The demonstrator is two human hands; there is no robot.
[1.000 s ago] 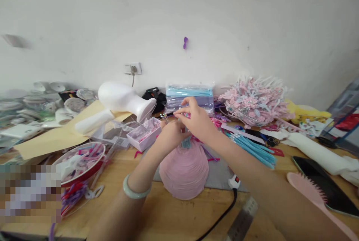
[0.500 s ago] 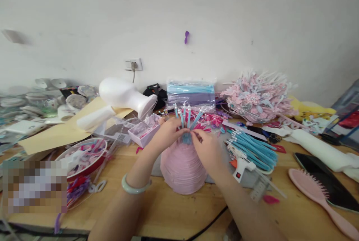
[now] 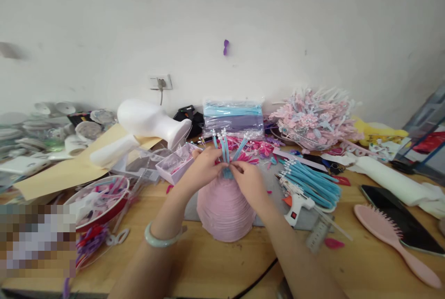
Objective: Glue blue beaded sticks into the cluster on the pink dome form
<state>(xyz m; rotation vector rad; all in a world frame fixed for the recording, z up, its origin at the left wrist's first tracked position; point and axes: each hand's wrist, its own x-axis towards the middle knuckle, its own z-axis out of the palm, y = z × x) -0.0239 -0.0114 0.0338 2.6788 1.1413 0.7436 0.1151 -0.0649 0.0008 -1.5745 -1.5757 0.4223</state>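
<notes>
Both hands meet over a pink ribbed shell-shaped piece [image 3: 224, 211] on the wooden table [image 3: 208, 262]. My left hand [image 3: 201, 169], with a pale green bangle on the wrist, is closed around a small bunch of blue pearl-tipped stems [image 3: 225, 148] that fan upward. My right hand [image 3: 248, 181] pinches at the base of the same stems, fingers pressed together. A white glue gun [image 3: 298, 204] lies just right of my right hand, beside a pile of loose blue stems [image 3: 313, 183].
A white foam head [image 3: 149, 123] lies at the back left, a lilac box [image 3: 174, 162] and a red bowl of clips [image 3: 100, 199] to the left. Pink flower ornaments [image 3: 314, 120], a pink hairbrush [image 3: 389, 238], a black phone [image 3: 399, 225] and a bagged stack [image 3: 232, 118] crowd the right and back.
My right hand came down from above the stems to their base and pinched there. The blue stems now stand fanned in my left hand. The glue gun has come into view.
</notes>
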